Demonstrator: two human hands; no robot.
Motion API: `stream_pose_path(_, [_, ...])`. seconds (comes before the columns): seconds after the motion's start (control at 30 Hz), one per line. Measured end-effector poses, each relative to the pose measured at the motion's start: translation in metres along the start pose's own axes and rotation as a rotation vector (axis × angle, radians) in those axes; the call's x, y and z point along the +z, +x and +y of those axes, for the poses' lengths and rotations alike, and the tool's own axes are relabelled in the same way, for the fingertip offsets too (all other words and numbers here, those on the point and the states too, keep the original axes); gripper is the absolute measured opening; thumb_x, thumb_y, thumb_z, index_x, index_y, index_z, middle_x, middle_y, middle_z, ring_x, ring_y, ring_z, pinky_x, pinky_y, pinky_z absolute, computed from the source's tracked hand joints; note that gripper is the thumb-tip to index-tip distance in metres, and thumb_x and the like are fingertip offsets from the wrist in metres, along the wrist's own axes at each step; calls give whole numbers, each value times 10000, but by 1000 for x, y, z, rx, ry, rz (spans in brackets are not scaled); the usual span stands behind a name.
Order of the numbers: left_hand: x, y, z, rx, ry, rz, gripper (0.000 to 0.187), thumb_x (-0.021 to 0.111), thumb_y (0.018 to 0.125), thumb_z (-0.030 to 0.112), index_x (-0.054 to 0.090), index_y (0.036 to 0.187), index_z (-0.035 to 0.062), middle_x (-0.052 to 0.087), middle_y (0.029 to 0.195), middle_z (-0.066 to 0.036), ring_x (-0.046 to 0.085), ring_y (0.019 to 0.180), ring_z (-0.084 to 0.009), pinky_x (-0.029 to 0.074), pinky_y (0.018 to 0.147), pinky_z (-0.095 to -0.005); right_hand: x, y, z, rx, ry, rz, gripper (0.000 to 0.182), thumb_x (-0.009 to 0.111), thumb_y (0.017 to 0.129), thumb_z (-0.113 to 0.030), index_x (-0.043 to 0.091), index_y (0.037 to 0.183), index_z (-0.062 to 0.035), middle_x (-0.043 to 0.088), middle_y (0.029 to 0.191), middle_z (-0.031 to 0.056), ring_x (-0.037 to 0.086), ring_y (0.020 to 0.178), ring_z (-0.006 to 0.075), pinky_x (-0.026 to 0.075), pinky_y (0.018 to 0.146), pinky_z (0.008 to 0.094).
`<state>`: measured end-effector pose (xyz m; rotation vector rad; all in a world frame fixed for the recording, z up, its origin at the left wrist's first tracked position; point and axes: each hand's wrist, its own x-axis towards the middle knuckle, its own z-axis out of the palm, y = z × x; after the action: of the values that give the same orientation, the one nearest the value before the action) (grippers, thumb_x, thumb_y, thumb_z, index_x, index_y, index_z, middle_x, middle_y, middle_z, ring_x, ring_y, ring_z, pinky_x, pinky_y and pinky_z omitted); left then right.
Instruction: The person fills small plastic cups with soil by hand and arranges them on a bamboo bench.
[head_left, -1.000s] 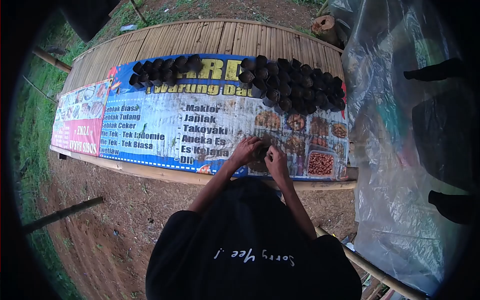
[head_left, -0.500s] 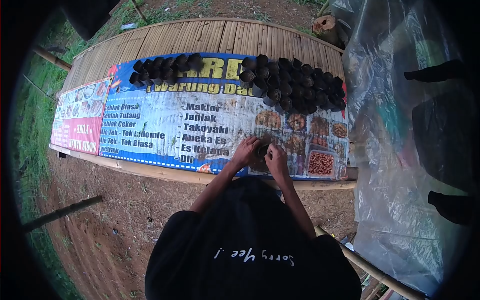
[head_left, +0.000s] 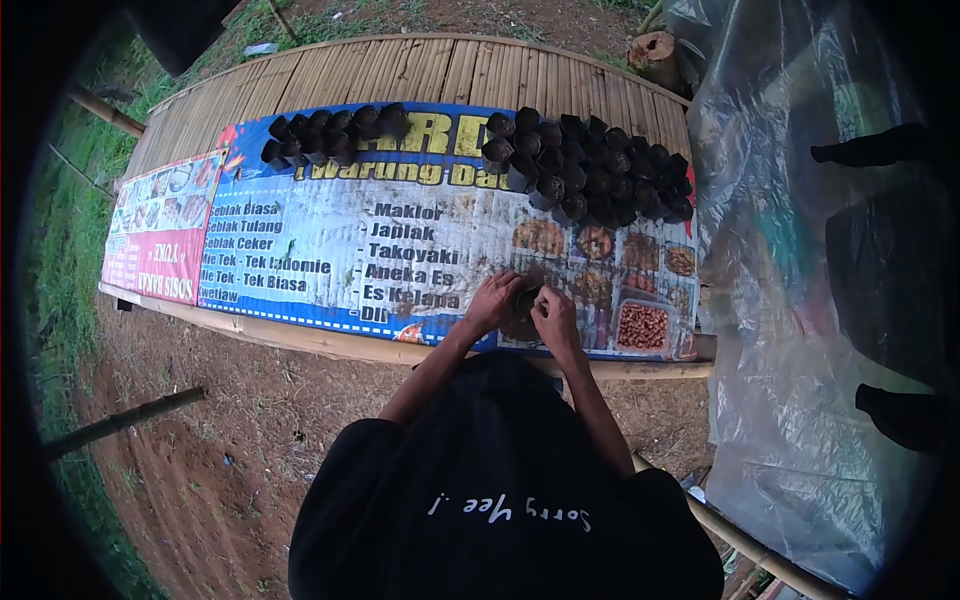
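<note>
A small black plastic nursery bag (head_left: 523, 298) stands near the front edge of the bamboo table, with dark soil on the banner around it. My left hand (head_left: 490, 303) is closed on its left side. On the other side, the curled fingers of my right hand (head_left: 553, 318) pinch at its rim; whether they also hold something small cannot be seen. To the right of my hands is a clear plastic box (head_left: 643, 327) of reddish-brown seeds or nuts.
Many black bags stand in a large group (head_left: 590, 170) at the back right and a smaller group (head_left: 330, 133) at the back left. A printed banner (head_left: 300, 235) covers most of the bamboo table (head_left: 400, 66). Clear plastic sheeting (head_left: 770, 400) hangs along the right side.
Both hands stay at the same bag, with almost no movement of the fingers. The view has shifted very slightly.
</note>
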<state>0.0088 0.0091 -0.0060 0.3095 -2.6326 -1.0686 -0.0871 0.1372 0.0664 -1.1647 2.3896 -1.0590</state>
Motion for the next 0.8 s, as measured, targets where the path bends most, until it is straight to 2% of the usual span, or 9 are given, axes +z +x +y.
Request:
stream_pose_path(0.07, [-4,-1,3,8,-16,8,503,680,656,173,541,1130,79,546,1070,-91,508,1012,-300,413,840,-396,-5,1,-4,26,119,-46,112,568,734,30,469,782,6,527,754,182,541,750,382,430,662,441])
stream_pose_path(0.2, [-5,0,2,34,-42,13,492,662,661,153,541,1131,74,547,1063,-91,507,1009,-294,414,837,-391,2,-1,0,-29,-1,61,108,570,738,27,474,784,5,530,739,180,545,746,381,429,659,443])
stream_pose_path(0.3, [-2,-1,0,37,5,44,472,647,671,141,541,1126,73,546,1063,-90,505,1008,-291,414,834,-390,-2,-3,-2,26,22,-88,109,573,742,26,472,781,5,531,732,175,548,741,378,429,656,447])
stream_pose_path(0.37, [-2,0,0,35,-15,36,463,644,675,141,541,1121,73,544,1061,-91,504,1007,-290,414,834,-391,-2,1,-3,-21,17,58,112,573,746,30,469,779,5,531,743,176,548,738,373,428,654,448])
stream_pose_path(0.5, [-5,-1,5,37,21,40,448,642,680,146,541,1110,73,542,1047,-92,504,1005,-289,414,834,-390,3,-3,0,-40,-14,12,114,571,747,35,465,776,4,531,746,180,545,737,375,425,653,450])
stream_pose_path(0.6, [-8,-2,7,23,-7,36,455,651,673,150,540,1107,72,541,1043,-91,504,1004,-290,413,837,-390,-2,0,-6,-14,133,18,115,568,749,37,461,779,5,531,757,182,539,738,381,421,651,455])
stream_pose_path(0.7, [-7,0,2,11,-60,-32,496,661,661,156,538,1129,50,537,1104,-114,497,1039,-310,410,873,-397,3,-3,4,-108,-89,87,134,604,734,33,489,800,15,562,758,181,566,702,375,438,621,428])
stream_pose_path(0.77, [-2,2,-4,27,-8,-1,497,665,664,160,538,1131,50,538,1098,-111,497,1038,-307,411,873,-397,1,-4,7,7,-21,-97,135,582,748,33,455,790,16,533,787,185,534,751,383,420,658,448])
stream_pose_path(0.8, [-1,-2,-3,38,38,17,498,669,666,165,537,1132,50,539,1091,-108,497,1037,-305,411,874,-396,-1,-4,2,10,-20,-104,135,582,748,33,455,790,16,533,787,185,534,751,383,420,658,448])
